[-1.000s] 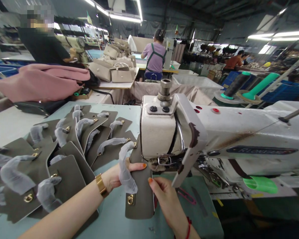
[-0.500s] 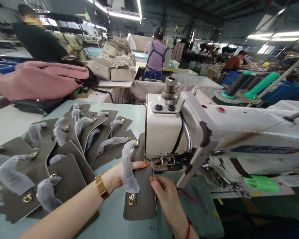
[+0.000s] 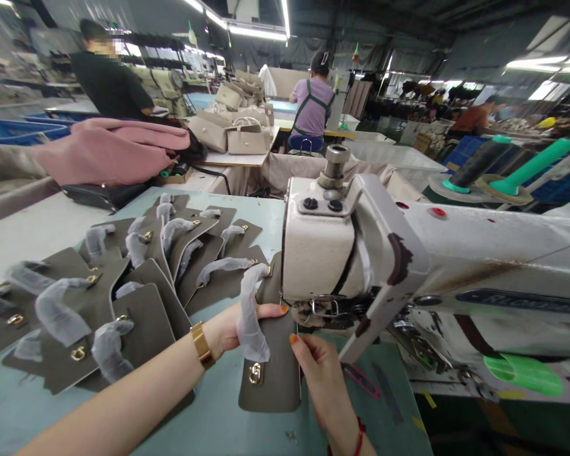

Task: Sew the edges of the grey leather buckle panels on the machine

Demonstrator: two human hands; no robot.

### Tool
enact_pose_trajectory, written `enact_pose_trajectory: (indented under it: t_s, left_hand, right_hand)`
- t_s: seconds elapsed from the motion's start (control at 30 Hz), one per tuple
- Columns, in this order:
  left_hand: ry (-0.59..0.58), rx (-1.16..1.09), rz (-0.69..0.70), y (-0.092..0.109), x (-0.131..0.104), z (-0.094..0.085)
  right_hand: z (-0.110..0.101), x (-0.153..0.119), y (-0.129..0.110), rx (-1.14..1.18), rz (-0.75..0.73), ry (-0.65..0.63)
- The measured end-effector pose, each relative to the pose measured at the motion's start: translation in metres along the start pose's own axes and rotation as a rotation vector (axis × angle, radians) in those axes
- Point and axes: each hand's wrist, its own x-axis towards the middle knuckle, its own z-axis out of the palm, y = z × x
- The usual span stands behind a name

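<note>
A dark grey-brown panel [image 3: 278,380] lies on the pale green table, its right edge beside the head of a white sewing machine [image 3: 316,247]. A handle wrapped in white film [image 3: 253,323] and a gold ring fitting are attached to it. My left hand [image 3: 235,326] reaches under the wrapped handle, thumb stretched across the panel, its other fingers mostly hidden. My right hand [image 3: 320,370] pinches the panel's right edge between thumb and forefinger, just below the needle area. The needle itself cannot be made out.
Similar panels [image 3: 156,310] with wrapped handles overlap at the left. A pink object [image 3: 362,380] lies right of my right hand. Behind are pink material [image 3: 109,152], beige bags [image 3: 249,136] and thread cones [image 3: 484,164]. People sit or stand farther back.
The view has turned slightly left, so the scene sits farther right. Both hands keep nearly the same hold, and the panel has shifted slightly away along the machine.
</note>
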Motion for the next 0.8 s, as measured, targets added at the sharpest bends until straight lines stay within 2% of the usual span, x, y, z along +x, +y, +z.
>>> enact_pose_trajectory:
  t_s: [0.13, 0.3, 0.53, 0.8]
  left_hand:
    - [0.0, -0.024, -0.031, 0.001, 0.003, -0.001]
    - [-0.038, -0.009, 0.068, 0.005, 0.004, 0.001]
    - [0.01, -0.004, 0.052, 0.007, 0.004, 0.002]
    - [-0.022, -0.005, 0.086, 0.008, 0.003, 0.002]
  right_hand:
    - [0.0, 0.002, -0.001, 0.01, -0.014, -0.013]
    - [0.0, 0.005, -0.004, -0.014, -0.028, 0.027]
    - [0.001, 0.006, -0.007, -0.007, -0.043, 0.048]
    - [0.0, 0.005, -0.01, -0.054, -0.079, 0.025]
